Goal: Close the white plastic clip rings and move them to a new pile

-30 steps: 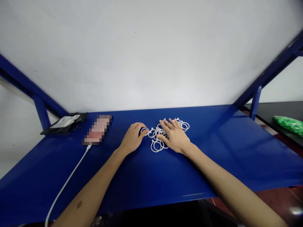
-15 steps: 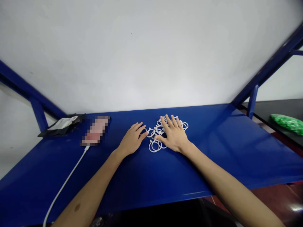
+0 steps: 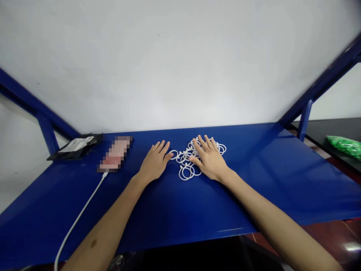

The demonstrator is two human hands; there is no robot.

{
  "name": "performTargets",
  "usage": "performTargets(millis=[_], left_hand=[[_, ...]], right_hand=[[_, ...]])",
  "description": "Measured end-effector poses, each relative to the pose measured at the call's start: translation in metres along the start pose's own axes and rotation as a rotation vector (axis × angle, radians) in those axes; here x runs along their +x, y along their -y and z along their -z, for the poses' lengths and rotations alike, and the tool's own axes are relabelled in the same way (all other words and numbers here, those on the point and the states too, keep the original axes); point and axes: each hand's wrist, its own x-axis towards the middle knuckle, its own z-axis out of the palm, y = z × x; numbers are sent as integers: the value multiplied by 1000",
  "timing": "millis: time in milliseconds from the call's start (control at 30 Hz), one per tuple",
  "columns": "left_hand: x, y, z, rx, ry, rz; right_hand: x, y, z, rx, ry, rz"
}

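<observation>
A heap of several white plastic rings (image 3: 186,170) lies on the blue table (image 3: 254,180) near its middle. My right hand (image 3: 210,160) rests flat on the right part of the heap, fingers stretched out and spread, covering some rings. My left hand (image 3: 155,162) lies flat on the table just left of the heap, fingers extended, its fingertips beside one loose ring (image 3: 173,154). Neither hand holds anything.
A blurred pink phone (image 3: 115,154) with a white cable (image 3: 79,218) lies left of my hands. A black packet with a white label (image 3: 76,146) sits at the far left. Blue frame struts rise on both sides. A green bag (image 3: 344,145) lies on a dark surface at right.
My left hand has uncurled from a loose pinch at a ring to lying flat with straight fingers. My right hand has stayed spread on the rings.
</observation>
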Motion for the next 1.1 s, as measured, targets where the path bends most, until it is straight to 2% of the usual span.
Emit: performTargets(millis=[100,200,333,433,633,733,867,1100], left_hand=[[2,8,-1,71,-23,130],[3,12,-3,115,-23,197],[4,12,-4,120,-14,202],[4,14,-5,117,-13,195],[3,15,-5,121,-11,193],[4,15,-3,124,1,198],[4,16,-1,106,3,189],[2,13,1,76,-20,192]], right_hand=[[-1,-2,-5,-20,34,-1],[-1,-3,-10,-7,22,-9],[0,-3,-11,73,2,6],[2,-7,-4,172,-20,5],[7,-31,22,359,-342,-239],[9,-43,28,376,-418,-310],[9,-53,29,352,-448,-314],[9,-54,29,348,-405,-302]])
